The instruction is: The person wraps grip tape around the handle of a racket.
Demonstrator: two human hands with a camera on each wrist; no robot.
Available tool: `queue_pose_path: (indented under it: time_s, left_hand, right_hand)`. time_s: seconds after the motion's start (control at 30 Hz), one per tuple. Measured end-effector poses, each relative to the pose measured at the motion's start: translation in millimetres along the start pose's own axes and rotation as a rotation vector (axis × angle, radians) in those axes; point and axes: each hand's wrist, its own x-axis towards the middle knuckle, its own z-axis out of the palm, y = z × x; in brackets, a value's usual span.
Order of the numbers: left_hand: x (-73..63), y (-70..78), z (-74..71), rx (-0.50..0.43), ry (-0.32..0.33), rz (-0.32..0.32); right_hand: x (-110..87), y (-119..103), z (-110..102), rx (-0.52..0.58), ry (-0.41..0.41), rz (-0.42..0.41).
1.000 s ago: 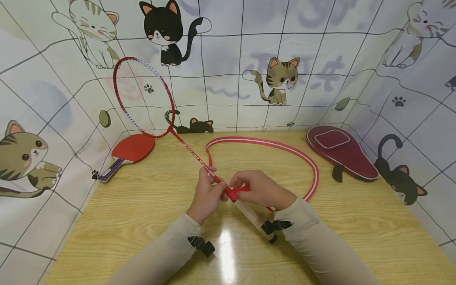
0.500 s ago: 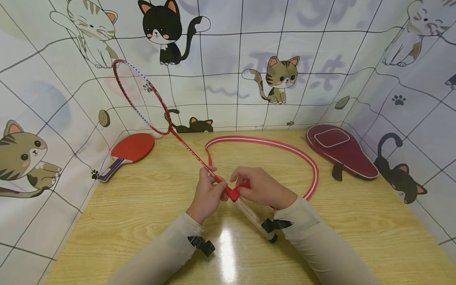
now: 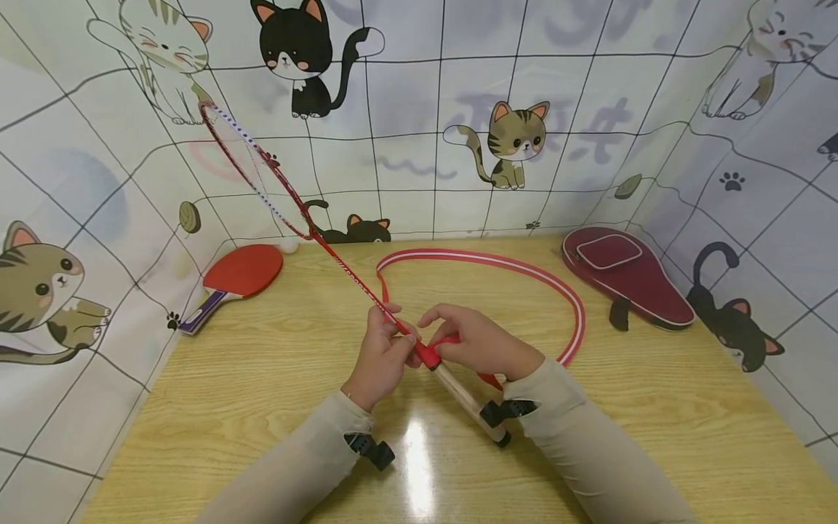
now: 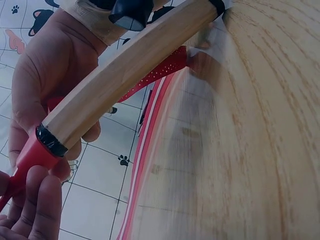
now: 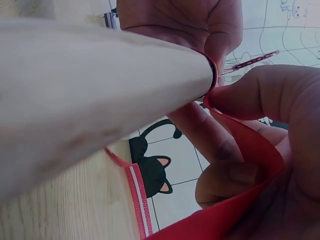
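A badminton racket (image 3: pixel 350 271) with a red frame slants across the table, its head raised up left and seen almost edge-on. Its bare wooden handle (image 3: pixel 468 397) points toward the lower right. My left hand (image 3: pixel 380 360) grips it at the lower shaft, fingers and thumb around the red cone (image 4: pixel 37 155). Against the top of the handle, my right hand (image 3: pixel 481 342) pinches a red grip tape (image 5: pixel 245 145) between thumb and fingers. The tape passes under the right wrist and loops over the table as a red strip with a white stripe.
On the left lies a red table tennis bat (image 3: pixel 242 271), with a white ball (image 3: pixel 289 248) by its far edge. A dark red bat case (image 3: pixel 625 276) lies at the back right. Cat-printed cloth walls (image 3: pixel 406 87) border the wooden table (image 3: pixel 262 393).
The racket has turned about its shaft, so its head has gone from a wide oval to nearly edge-on. My right index finger has lifted slightly; the left hand stays in place.
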Motion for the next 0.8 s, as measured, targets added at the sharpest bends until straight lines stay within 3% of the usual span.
queue_pose_path:
  time_s: [0.23,0.8]
  left_hand:
    - [-0.3,0.0,-0.5,-0.001,-0.005,0.007]
    - [-0.7,-4.1,-0.2,-0.024,0.056,-0.052]
  right_hand:
    - [0.2,2.0,-0.6,0.118,-0.060,0.022]
    - [2.2,7.3,1.8,0.095,-0.086,-0.002]
